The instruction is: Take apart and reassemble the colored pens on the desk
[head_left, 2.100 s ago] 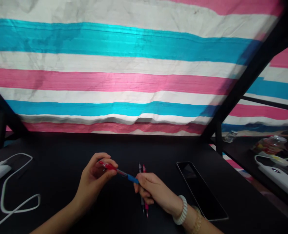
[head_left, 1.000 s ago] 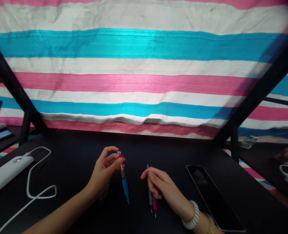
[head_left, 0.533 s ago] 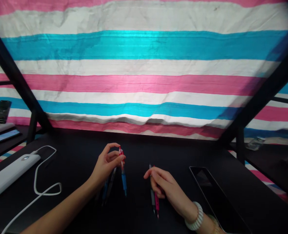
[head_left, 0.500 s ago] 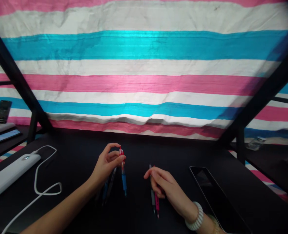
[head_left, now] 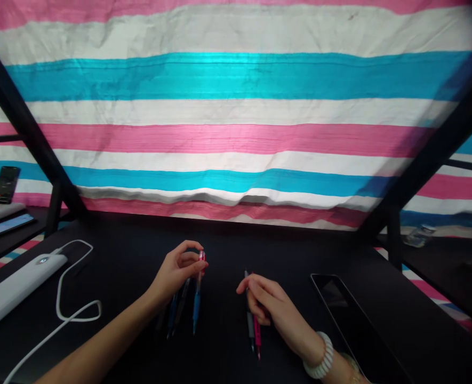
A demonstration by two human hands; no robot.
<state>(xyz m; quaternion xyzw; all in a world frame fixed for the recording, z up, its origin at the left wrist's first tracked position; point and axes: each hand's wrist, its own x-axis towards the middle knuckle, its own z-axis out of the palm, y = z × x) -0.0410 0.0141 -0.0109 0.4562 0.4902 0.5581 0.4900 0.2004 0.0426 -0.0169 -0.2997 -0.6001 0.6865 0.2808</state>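
My left hand [head_left: 182, 265] pinches the red upper end of a pen with a blue grip [head_left: 196, 306], its tip pointing toward me. Just left of it, a blue pen [head_left: 172, 316] and a dark pen [head_left: 182, 305] lie side by side on the black table [head_left: 220, 240], partly under that hand. My right hand [head_left: 270, 300] rests with curled fingers over a grey pen [head_left: 250, 328] and a pink pen [head_left: 257, 336]. Whether its fingertips grip either pen is hidden.
A black tablet [head_left: 356, 320] lies at the right. To the left are a white power strip [head_left: 20, 288] and its white cable [head_left: 60, 288]. Black frame bars [head_left: 420, 160] slope at both sides, before a striped sheet [head_left: 236, 112].
My left hand has moved slightly down and right, and the lower end of its pen has swung left, toward the other pens. My right hand is nearly still.
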